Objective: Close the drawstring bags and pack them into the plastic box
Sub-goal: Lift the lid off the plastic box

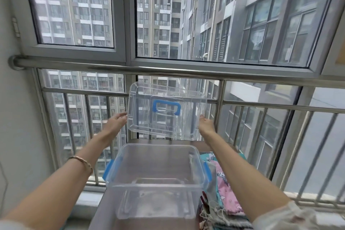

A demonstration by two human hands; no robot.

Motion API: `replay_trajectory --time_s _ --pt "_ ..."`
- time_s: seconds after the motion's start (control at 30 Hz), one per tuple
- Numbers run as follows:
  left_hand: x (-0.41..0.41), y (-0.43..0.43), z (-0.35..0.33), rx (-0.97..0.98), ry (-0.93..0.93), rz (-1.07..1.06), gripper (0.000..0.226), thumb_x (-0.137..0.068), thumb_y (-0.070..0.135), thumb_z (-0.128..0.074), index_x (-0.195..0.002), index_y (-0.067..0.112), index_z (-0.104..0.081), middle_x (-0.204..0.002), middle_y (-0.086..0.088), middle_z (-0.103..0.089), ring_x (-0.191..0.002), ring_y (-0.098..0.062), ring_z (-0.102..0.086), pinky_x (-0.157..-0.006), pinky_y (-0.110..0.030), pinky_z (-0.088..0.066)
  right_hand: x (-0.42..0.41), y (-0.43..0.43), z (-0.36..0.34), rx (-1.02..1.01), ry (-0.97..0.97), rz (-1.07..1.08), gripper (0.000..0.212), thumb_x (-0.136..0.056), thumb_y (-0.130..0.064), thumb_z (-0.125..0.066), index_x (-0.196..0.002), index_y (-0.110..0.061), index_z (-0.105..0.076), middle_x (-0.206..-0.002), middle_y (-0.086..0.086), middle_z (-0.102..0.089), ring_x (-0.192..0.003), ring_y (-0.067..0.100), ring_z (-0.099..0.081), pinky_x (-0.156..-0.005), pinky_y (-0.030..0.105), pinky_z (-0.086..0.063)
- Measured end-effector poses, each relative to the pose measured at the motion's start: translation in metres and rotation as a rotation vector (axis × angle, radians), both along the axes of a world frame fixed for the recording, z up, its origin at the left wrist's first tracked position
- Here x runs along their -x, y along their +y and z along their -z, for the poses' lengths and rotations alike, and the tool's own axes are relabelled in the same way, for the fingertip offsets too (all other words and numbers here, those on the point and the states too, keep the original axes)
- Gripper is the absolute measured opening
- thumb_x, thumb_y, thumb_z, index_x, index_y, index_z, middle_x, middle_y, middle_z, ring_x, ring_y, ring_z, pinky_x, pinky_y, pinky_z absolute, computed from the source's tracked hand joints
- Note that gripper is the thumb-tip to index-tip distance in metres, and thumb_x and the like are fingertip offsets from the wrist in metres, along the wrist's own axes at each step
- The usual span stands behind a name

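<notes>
Table (pixel 211 146) by window railing (pixel 168 71), open plastic box (pixel 158 185), drawstring bags (pixel 224 183) piled right, left hand (pixel 116 120) and right hand (pixel 206 124) gripping raised lid (pixel 190 117)

1. The right forearm (pixel 242 179) covers part of the pile of patterned fabric drawstring bags (pixel 226 192); the bottom edge cuts the pile.
2. We cannot see the fingers of the right hand (pixel 206 124) behind the clear plastic lid with blue handle (pixel 186 123).
3. The bag mouths are too blurred to tell.
</notes>
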State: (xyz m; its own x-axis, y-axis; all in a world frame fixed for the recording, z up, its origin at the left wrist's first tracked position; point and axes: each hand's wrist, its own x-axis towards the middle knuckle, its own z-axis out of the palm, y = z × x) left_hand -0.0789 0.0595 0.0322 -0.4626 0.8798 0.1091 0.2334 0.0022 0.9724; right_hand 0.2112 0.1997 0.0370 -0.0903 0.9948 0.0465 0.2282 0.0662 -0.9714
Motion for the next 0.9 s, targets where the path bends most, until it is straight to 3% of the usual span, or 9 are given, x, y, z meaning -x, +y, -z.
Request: replay_trajectory --time_s 0.07,0.17,0.27,0.4,0.53,0.63,0.73,0.83,0.9 --pt "-0.001 0.006 0.0 0.021 0.046 -0.013 0.043 -0.101 0.021 -0.039 -0.143 0.011 -0.039 -0.146 -0.009 -0.044 -0.131 -0.026 -0.045 -0.115 -0.048 -0.028 0.01 0.006 0.002 0.01 -0.021 0.026 0.063 -0.101 -0.05 -0.033 -0.133 0.004 -0.043 -0.124 0.022 -0.061 -0.113 0.035 -0.059 -0.101 0.049 -0.041" --pt "0.008 0.014 0.006 0.067 0.05 -0.024 0.044 -0.102 0.025 -0.037 -0.144 0.011 -0.039 -0.146 -0.007 -0.044 -0.133 -0.027 -0.041 -0.116 -0.049 -0.024 0.022 0.01 0.006 0.051 -0.073 -0.026 0.076 -0.096 -0.059 -0.034 -0.148 -0.005 -0.02 -0.141 0.013 -0.044 -0.126 0.031 -0.047 -0.11 0.051 -0.035" --pt "0.022 0.019 0.022 0.21 0.043 0.001 0.063 -0.097 0.051 -0.033 -0.143 0.009 -0.039 -0.145 -0.013 -0.045 -0.134 -0.029 -0.04 -0.115 -0.051 -0.025 0.029 0.01 0.018 0.133 -0.13 -0.111 0.079 -0.099 -0.058 -0.029 -0.154 -0.007 -0.005 -0.161 0.011 -0.018 -0.144 0.033 -0.027 -0.116 0.048 -0.027" --pt "0.022 0.015 0.036 0.345 -0.05 0.083 0.076 -0.096 0.063 -0.02 -0.151 0.01 -0.021 -0.155 -0.01 -0.027 -0.142 -0.026 -0.026 -0.118 -0.046 -0.018 0.031 0.017 0.037 0.302 -0.243 -0.281 0.082 -0.094 -0.069 -0.02 -0.155 -0.015 -0.01 -0.162 0.008 -0.012 -0.146 0.036 -0.022 -0.116 0.051 -0.019" --pt "0.033 0.016 0.05 0.422 -0.226 0.07 0.096 -0.083 0.079 -0.013 -0.153 0.014 -0.011 -0.156 -0.013 -0.025 -0.144 -0.031 -0.024 -0.119 -0.05 -0.012 0.033 0.028 0.039 0.36 -0.346 -0.408 0.08 -0.092 -0.072 -0.01 -0.155 -0.025 0.002 -0.163 0.012 -0.006 -0.145 0.039 -0.021 -0.117 0.057 -0.018" --pt "0.036 0.015 0.057 0.489 -0.351 0.1 0.098 -0.08 0.081 -0.007 -0.153 0.016 -0.007 -0.154 -0.016 -0.026 -0.143 -0.035 -0.023 -0.115 -0.049 -0.021 0.03 0.038 0.042 0.463 -0.393 -0.475 0.085 -0.087 -0.079 -0.008 -0.154 -0.029 0.008 -0.163 0.01 0.002 -0.147 0.039 -0.013 -0.118 0.058 -0.012" --pt "0.036 0.012 0.062 0.556 -0.319 0.101 0.1 -0.078 0.083 -0.006 -0.153 0.017 -0.007 -0.152 -0.016 -0.025 -0.141 -0.036 -0.026 -0.106 -0.046 -0.031 0.028 0.047 0.055 0.572 -0.507 -0.511 0.096 -0.077 -0.087 -0.006 -0.153 -0.032 0.011 -0.163 0.009 0.005 -0.146 0.044 -0.011 -0.118 0.059 -0.005" --pt "0.05 0.012 0.076 0.636 -0.22 0.116 0.122 -0.057 0.094 -0.014 -0.154 0.019 -0.006 -0.157 -0.016 -0.018 -0.142 -0.038 -0.023 -0.117 -0.055 -0.016 0.028 0.047 0.057 0.576 -0.568 -0.545 0.087 -0.084 -0.079 0.003 -0.154 -0.027 0.012 -0.162 0.01 0.012 -0.145 0.047 -0.012 -0.116 0.058 0.001" --pt "0.065 0.017 0.09 0.654 -0.205 0.154 0.125 -0.054 0.096 -0.012 -0.154 0.02 -0.008 -0.153 -0.018 -0.029 -0.139 -0.038 -0.03 -0.117 -0.055 -0.012 0.027 0.046 0.056 0.564 -0.573 -0.588 0.089 -0.084 -0.079 0.003 -0.154 -0.026 0.01 -0.162 0.012 0.009 -0.145 0.047 -0.011 -0.116 0.058 0.0"
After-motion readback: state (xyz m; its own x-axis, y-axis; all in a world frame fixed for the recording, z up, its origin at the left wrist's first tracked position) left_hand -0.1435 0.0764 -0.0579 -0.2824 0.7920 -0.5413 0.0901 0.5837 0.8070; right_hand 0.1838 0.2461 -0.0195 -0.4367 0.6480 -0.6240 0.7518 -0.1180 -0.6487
